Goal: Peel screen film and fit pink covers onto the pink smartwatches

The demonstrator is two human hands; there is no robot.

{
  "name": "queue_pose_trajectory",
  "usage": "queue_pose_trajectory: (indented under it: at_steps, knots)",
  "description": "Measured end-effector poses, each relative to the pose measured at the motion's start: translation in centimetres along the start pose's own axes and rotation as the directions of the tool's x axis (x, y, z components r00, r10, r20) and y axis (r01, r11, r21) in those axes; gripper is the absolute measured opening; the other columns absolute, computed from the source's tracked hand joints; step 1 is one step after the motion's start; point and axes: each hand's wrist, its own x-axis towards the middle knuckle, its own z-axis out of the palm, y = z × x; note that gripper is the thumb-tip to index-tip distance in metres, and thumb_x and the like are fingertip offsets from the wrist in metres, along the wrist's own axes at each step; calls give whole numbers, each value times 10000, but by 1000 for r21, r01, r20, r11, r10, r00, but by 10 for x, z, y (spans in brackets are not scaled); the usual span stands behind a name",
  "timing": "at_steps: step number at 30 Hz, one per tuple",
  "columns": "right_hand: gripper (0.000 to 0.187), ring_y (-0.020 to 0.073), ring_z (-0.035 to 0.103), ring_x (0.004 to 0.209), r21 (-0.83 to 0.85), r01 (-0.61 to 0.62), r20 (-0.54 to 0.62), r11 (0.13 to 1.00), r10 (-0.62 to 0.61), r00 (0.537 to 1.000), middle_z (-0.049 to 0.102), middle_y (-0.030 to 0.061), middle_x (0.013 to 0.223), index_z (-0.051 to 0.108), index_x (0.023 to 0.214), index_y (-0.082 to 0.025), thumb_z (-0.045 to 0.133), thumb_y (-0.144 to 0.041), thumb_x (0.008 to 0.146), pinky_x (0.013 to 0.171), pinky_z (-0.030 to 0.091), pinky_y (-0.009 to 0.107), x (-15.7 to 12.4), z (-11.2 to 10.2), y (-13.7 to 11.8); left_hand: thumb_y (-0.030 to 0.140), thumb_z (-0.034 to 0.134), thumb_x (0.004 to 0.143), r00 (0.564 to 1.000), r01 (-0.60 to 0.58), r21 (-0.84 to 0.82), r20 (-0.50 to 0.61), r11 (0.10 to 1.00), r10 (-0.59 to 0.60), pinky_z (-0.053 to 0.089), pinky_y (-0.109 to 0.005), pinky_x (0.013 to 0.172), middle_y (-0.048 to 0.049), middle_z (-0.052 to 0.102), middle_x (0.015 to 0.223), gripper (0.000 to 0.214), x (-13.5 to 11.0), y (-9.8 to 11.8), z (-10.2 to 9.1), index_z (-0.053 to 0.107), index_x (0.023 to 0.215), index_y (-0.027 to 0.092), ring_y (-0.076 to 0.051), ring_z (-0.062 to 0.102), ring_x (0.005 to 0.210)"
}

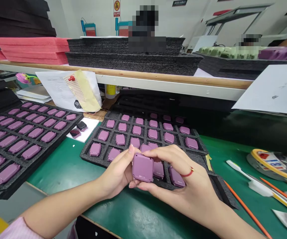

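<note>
Between my two hands I hold up one purple watch case [143, 168], a rounded square with small pale marks along its lower edge. My left hand [122, 171] grips its left side, with the thumb at the top corner. From the right, my right hand [180, 176] pinches it with the fingers at the top and the thumb below. Behind and beneath them lies a black foam tray [103, 142] with more purple cases in its compartments, such as one purple case [95, 149] at the near left. My hands hide part of the tray's near side.
Another foam tray [68, 137] of purple cases lies at left. Two dark watch pieces [81, 125] rest on white paper. At right are a yellow-rimmed tape roll [278, 166], a toothbrush [235, 166] and an orange stick [248, 209]. A shelf edge [170, 85] crosses above, holding foam stacks.
</note>
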Motion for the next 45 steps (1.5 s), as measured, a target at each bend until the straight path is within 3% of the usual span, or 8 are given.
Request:
queue_pose_trajectory:
  at_steps: [6, 10, 13, 20, 28, 31, 38, 45]
  knots:
    - [432, 251, 707, 991, -85, 15, 23, 996, -13, 1000, 747, 79, 1107, 593, 1258, -250, 745, -259, 854, 875, 567, 429, 2, 0, 19, 619, 776, 763, 997, -33, -47, -70, 998, 29, 254, -155, 402, 24, 556, 672, 508, 3, 2, 1, 574, 846, 161, -42, 415, 464]
    - [325, 281, 715, 966, -180, -230, -18, 956, 231, 973, 759, 84, 1054, 661, 1143, -218, 721, -329, 844, 870, 578, 473, -1, 3, 51, 505, 840, 732, 947, -119, -43, -305, 992, 100, 238, -138, 423, -17, 625, 909, 473, 8, 6, -4, 537, 839, 158, -4, 386, 494]
    - [324, 305, 709, 1019, -179, -359, 108, 916, 381, 918, 758, 93, 1088, 690, 1108, -214, 715, -382, 832, 899, 578, 489, -5, 6, 68, 488, 831, 736, 937, -129, -49, -333, 990, 106, 246, -138, 431, -26, 626, 957, 462, 10, 10, -5, 538, 870, 157, 0, 380, 499]
    - [604, 293, 639, 1243, -364, -315, 493, 877, 468, 733, 651, 103, 1389, 532, 1422, -207, 690, -341, 855, 1035, 510, 411, 20, 5, 62, 535, 678, 848, 987, -64, 85, -141, 994, 76, 256, -153, 443, 6, 593, 789, 400, 5, 5, -4, 551, 825, 156, -23, 396, 493]
    - [172, 284, 722, 741, -496, -133, 653, 858, 469, 594, 747, 75, 750, 743, 864, -193, 750, -224, 695, 583, 448, 290, 70, 12, 59, 496, 527, 926, 998, -61, 427, 42, 902, 47, 362, -188, 499, -23, 630, 769, 353, 0, -6, -3, 565, 819, 162, -69, 461, 536]
    - [283, 258, 716, 751, -519, -157, 614, 840, 495, 615, 749, 42, 762, 757, 942, -215, 805, -272, 669, 643, 479, 292, 96, 13, 78, 347, 560, 926, 991, -129, 646, 118, 752, 68, 434, -205, 589, -38, 692, 826, 214, -5, -8, -3, 645, 856, 165, -102, 564, 637]
    - [334, 232, 666, 1060, -578, -300, 349, 759, 561, 751, 676, 83, 1202, 636, 1223, -172, 659, -374, 958, 930, 553, 449, 173, 76, 147, 282, 642, 918, 879, -465, 880, 472, -99, 65, 513, -267, 657, -27, 758, 876, 136, 3, -18, -17, 722, 966, 183, -200, 722, 784]
    - [353, 236, 659, 1083, -531, -398, 267, 748, 593, 759, 637, 93, 1270, 606, 1277, -184, 646, -360, 974, 905, 575, 443, 204, 154, 192, 480, 642, 936, 870, -461, 824, 492, -330, 13, 445, -250, 486, 27, 771, 814, 258, 23, -33, -28, 727, 912, 237, -170, 735, 698]
